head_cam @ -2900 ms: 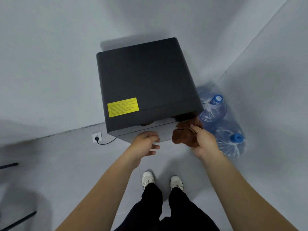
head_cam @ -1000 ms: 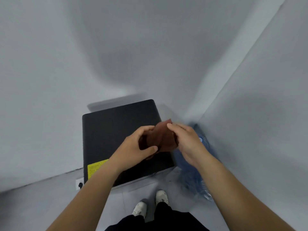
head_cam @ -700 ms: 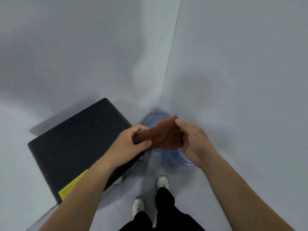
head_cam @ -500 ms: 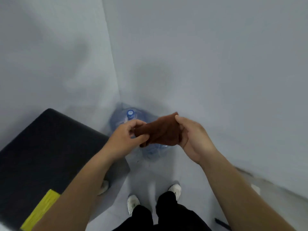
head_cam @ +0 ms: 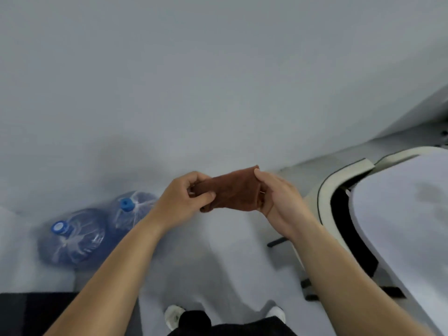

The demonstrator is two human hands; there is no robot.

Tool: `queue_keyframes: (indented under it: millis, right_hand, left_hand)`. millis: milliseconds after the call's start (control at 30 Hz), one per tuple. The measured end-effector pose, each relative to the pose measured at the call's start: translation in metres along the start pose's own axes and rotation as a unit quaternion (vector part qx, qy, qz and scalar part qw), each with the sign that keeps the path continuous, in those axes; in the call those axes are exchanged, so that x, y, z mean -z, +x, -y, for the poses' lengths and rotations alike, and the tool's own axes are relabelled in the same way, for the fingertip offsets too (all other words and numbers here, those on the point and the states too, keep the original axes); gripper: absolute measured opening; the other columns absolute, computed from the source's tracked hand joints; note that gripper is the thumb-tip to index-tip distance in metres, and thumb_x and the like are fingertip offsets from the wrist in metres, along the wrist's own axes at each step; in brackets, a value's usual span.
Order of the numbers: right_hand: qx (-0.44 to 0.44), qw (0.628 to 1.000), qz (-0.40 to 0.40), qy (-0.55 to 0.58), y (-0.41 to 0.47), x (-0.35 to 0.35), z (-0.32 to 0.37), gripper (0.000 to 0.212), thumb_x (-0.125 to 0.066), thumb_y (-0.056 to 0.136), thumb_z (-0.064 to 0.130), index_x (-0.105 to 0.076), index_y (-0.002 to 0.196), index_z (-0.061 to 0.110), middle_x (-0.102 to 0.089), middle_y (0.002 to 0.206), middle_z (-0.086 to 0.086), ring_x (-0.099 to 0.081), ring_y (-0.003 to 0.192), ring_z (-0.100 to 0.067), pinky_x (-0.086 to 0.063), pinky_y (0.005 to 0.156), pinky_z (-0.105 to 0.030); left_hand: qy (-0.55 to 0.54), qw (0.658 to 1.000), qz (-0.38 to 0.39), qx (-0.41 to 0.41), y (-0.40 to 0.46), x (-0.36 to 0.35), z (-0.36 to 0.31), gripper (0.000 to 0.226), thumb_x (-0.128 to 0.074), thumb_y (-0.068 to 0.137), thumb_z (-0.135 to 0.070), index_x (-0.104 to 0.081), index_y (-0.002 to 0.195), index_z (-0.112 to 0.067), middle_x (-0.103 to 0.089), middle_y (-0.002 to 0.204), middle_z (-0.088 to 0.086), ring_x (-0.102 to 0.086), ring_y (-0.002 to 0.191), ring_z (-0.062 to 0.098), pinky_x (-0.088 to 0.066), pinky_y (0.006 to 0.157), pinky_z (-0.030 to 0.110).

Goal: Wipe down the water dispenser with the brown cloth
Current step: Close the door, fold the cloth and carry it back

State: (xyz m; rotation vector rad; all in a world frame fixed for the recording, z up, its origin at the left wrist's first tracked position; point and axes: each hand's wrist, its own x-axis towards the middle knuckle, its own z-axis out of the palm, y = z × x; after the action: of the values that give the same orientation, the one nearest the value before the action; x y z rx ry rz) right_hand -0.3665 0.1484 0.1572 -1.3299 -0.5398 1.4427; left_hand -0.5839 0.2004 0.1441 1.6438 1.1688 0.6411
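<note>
You have the brown cloth [head_cam: 232, 192] pinched between your left hand [head_cam: 184, 197] and right hand [head_cam: 278, 202], but with only a dark corner of what is probably the water dispenser [head_cam: 31, 314] at lower left, you risk drifting away or kicking the water bottles [head_cam: 80, 236].

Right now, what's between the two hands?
In the head view, the brown cloth stretches between the left hand and right hand, and both hands pinch its ends.
</note>
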Motion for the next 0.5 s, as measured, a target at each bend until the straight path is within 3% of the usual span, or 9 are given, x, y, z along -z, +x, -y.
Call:
queue_keyframes:
  millis: [167, 300, 367, 433, 500]
  right_hand:
    - [0.019, 0.996, -0.084, 0.023, -0.036, 0.109, 0.010, 0.038, -0.054, 0.102, 0.020, -0.065, 0.120, -0.011, -0.066, 0.123, -0.033, -0.067, 0.102, -0.038, -0.053, 0.089, -0.049]
    - [0.019, 0.989, -0.141, 0.050, -0.068, 0.189, 0.012, 0.039, -0.054, 0.102, 0.023, -0.066, 0.120, -0.009, -0.068, 0.123, -0.030, -0.063, 0.117, -0.047, -0.053, 0.096, -0.055]
    - [0.024, 0.983, -0.171, 0.067, -0.085, 0.225, 0.013, 0.036, -0.053, 0.102, 0.022, -0.068, 0.119, -0.007, -0.069, 0.122, -0.029, -0.064, 0.116, -0.046, -0.053, 0.099, -0.058]
    - [0.029, 0.975, -0.204, 0.080, -0.101, 0.260, 0.012, 0.034, -0.053, 0.102, 0.020, -0.070, 0.117, -0.005, -0.072, 0.118, -0.025, -0.070, 0.107, -0.039, -0.058, 0.093, -0.051]
    - [0.039, 0.969, -0.224, 0.099, -0.117, 0.290, 0.009, 0.032, -0.052, 0.103, 0.019, -0.073, 0.114, -0.002, -0.075, 0.111, -0.021, -0.071, 0.099, -0.032, -0.058, 0.085, -0.046]
  left_hand:
    - [0.014, 0.995, 0.096, -0.026, 0.019, -0.104, -0.037, 0.016, -0.073, 0.086, -0.006, -0.072, 0.095, -0.019, -0.074, 0.081, -0.006, -0.067, 0.070, 0.005, -0.050, 0.069, 0.016]
    - [0.023, 0.985, 0.169, -0.036, 0.028, -0.184, -0.063, 0.015, -0.072, 0.087, -0.013, -0.071, 0.096, -0.026, -0.075, 0.089, -0.006, -0.069, 0.084, 0.007, -0.050, 0.078, 0.019]
    - [0.026, 0.977, 0.210, -0.032, 0.033, -0.222, -0.074, 0.014, -0.071, 0.089, -0.018, -0.071, 0.097, -0.029, -0.076, 0.090, -0.003, -0.070, 0.089, 0.013, -0.051, 0.083, 0.027]
    - [0.026, 0.962, 0.273, -0.018, 0.039, -0.262, -0.086, 0.013, -0.069, 0.089, -0.026, -0.070, 0.102, -0.029, -0.076, 0.092, 0.005, -0.071, 0.091, 0.025, -0.052, 0.090, 0.041]
    - [0.030, 0.947, 0.319, -0.015, 0.044, -0.299, -0.095, 0.017, -0.068, 0.090, -0.029, -0.068, 0.107, -0.030, -0.076, 0.096, -0.001, -0.072, 0.090, 0.021, -0.053, 0.091, 0.043]
